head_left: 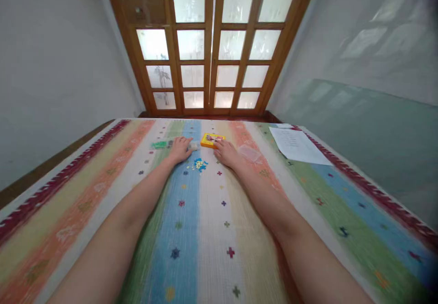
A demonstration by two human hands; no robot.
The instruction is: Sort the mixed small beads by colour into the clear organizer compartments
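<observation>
My left hand (pixel 179 149) lies on the striped cloth (pixel 205 231), its fingers resting on a long clear and green strip-shaped thing (pixel 160 144). At the near edge of a small yellow box (pixel 211 139), my right hand (pixel 226 152) rests with fingers curled a little. Between the two hands sits a little heap of small blue, yellow and white pieces (pixel 199 164). Both forearms stretch out flat over the cloth. Whether either hand actually grips anything is unclear.
A clear plastic bag (pixel 250 152) lies just right of my right hand. A white printed sheet (pixel 297 145) sits at the far right of the cloth. Behind stands a wooden door with frosted panes (pixel 212 44), with plain walls on both sides.
</observation>
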